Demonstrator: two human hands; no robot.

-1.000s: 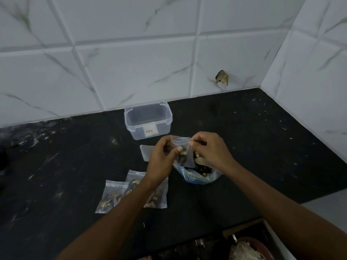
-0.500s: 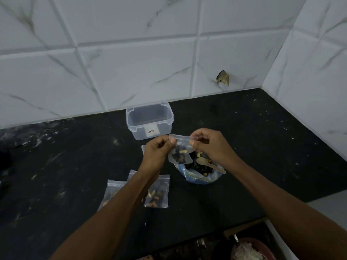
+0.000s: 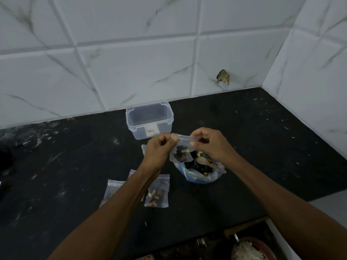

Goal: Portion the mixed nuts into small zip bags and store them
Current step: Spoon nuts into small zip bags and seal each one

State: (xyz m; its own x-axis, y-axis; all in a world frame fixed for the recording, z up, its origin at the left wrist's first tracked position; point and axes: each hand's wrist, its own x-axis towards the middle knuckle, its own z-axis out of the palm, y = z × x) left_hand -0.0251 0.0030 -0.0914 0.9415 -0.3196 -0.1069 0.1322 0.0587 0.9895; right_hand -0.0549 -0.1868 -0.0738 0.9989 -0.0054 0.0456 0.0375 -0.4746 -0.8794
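A small zip bag (image 3: 180, 151) hangs in the air above the black counter (image 3: 262, 143), its zip edge on top running left to right and its body dropping toward the open blue bag of mixed nuts (image 3: 201, 170). It is clear plastic; dark pieces and one pale cashew show through it. The left hand (image 3: 159, 147) pinches the left end of the zip edge, and the right hand (image 3: 208, 144) pinches the right end, both grasping the bag between thumb and fingers. A pale spoon (image 3: 209, 164) lies across the nuts, handle pointing right and near. Two filled bags (image 3: 156, 191) lie flat on the near left counter, partly under the left forearm. Farther back stands an open clear container (image 3: 150, 121) with a white label whose small red mark is too small to read.
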